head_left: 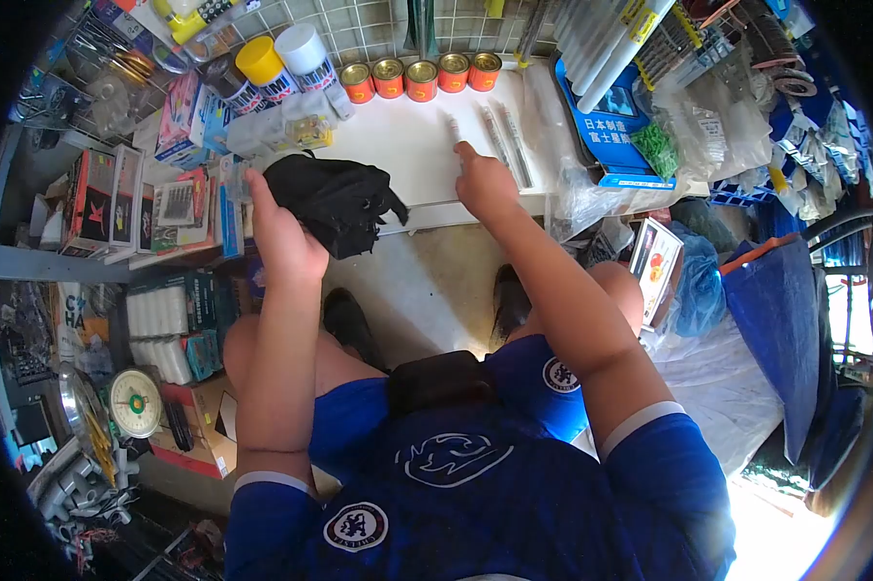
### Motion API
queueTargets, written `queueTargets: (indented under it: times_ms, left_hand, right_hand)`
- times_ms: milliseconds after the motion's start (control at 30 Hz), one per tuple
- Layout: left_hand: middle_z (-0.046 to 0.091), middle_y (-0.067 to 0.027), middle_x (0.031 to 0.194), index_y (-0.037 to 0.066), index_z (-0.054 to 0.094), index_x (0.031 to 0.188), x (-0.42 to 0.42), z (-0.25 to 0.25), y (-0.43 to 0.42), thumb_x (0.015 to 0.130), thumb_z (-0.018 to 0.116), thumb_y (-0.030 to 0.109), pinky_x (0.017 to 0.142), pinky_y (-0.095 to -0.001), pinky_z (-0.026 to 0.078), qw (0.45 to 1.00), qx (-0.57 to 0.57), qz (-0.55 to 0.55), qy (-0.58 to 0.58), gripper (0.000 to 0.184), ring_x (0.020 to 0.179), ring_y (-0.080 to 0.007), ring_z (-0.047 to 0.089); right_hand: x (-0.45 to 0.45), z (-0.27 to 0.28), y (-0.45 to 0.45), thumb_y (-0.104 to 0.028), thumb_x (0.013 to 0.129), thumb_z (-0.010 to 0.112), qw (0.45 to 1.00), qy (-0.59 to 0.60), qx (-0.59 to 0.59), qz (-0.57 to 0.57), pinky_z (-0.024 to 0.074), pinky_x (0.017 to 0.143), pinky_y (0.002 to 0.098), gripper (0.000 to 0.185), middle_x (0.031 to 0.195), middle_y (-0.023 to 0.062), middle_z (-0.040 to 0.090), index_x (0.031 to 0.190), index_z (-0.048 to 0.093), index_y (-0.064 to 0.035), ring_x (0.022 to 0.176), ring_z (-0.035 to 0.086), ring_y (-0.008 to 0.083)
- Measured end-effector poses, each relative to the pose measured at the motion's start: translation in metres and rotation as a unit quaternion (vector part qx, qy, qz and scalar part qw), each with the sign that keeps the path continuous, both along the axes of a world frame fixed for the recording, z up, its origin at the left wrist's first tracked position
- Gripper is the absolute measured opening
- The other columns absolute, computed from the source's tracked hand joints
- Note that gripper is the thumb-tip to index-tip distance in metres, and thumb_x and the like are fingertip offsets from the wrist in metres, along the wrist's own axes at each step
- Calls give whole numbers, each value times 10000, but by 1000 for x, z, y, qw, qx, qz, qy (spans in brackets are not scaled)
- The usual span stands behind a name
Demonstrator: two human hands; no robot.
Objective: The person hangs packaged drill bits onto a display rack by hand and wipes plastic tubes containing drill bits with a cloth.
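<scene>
Tube (451, 125) runs lengthwise ahead from right grip (487, 185), can't tell if pinched; left grip (289, 244) farther, fingers behind bag (332, 197).

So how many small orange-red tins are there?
5 orange-red tins, in one row along the back of the white tabletop, right of the white-capped spray can.
</scene>
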State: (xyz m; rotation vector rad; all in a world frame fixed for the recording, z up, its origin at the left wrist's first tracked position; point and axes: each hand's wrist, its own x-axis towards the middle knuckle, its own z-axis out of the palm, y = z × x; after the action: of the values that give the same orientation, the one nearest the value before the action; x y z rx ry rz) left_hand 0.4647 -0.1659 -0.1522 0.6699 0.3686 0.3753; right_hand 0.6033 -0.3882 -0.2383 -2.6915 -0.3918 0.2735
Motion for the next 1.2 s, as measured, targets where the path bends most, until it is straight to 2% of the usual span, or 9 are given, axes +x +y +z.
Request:
queueTargets:
  times_ms: [367,567,600,633,700,800,933,1133,1200]
  left_hand:
    - [676,-144,1161,28,632,1148,-6,3,1,1020,431,527,981,-484,510,999,-33,6,29,553,1093,-343,647]
    - [674,-149,1170,21,631,1151,-8,-3,4,1019,434,522,981,-487,509,999,-35,-21,10,555,1097,-343,646]
    - [673,-149,1171,20,631,1152,-8,-3,3,1019,434,521,981,-488,510,999,-36,-18,12,555,1097,-342,646]
    - [673,-148,1172,19,631,1154,-9,-4,5,1020,437,515,980,-487,510,999,-32,-20,9,549,1096,-339,647]
    - [673,-147,1173,19,631,1158,-10,-7,7,1022,443,504,980,-486,511,999,-27,-18,2,538,1093,-334,649]
    - [677,-130,1153,-5,620,1173,-10,0,2,1035,465,451,982,-452,522,999,-33,-10,-2,501,1075,-301,655]
    - [676,-116,1161,3,611,1192,-3,-6,-2,1035,471,441,978,-437,521,999,-39,-17,-9,485,1076,-282,653]
    - [676,-116,1155,0,602,1195,4,-7,-8,1039,454,447,960,-433,528,998,-40,-41,-3,496,1062,-280,658]
    - [678,-120,1144,-3,602,1188,5,-5,-8,1041,445,452,956,-432,530,998,-33,-45,-4,504,1056,-283,660]
  right_hand:
    - [19,-1,-42,-242,869,644,995,-47,-46,-79,557,843,446,351,1055,135,717,1219,662,-263,987,695,305]
    - [31,25,-76,-296,844,661,997,-39,-3,-62,538,877,452,272,1015,152,724,1078,734,-178,987,682,345]
    - [41,21,-100,-330,822,674,994,-90,38,-44,531,863,458,271,983,181,720,948,757,-105,945,683,370]
    - [37,67,-115,-352,810,684,1000,-15,9,-25,529,842,457,312,931,206,716,890,759,-60,896,688,378]
    - [56,88,-164,-335,822,673,993,21,81,-82,540,729,398,323,759,182,706,885,763,-31,720,697,294]
    - [98,104,-209,-325,834,701,948,-97,228,-197,526,609,325,315,604,106,669,959,759,-42,520,648,188]
    - [152,136,-201,-481,806,737,918,-218,204,-260,538,654,333,494,623,90,679,1053,738,-53,584,692,197]
    - [202,139,-179,-511,775,740,837,-443,138,-289,550,760,374,562,791,125,738,1111,728,-61,790,726,284]
    - [205,138,-181,-505,778,734,840,-433,144,-293,547,792,377,565,838,130,744,1109,725,-48,843,723,299]
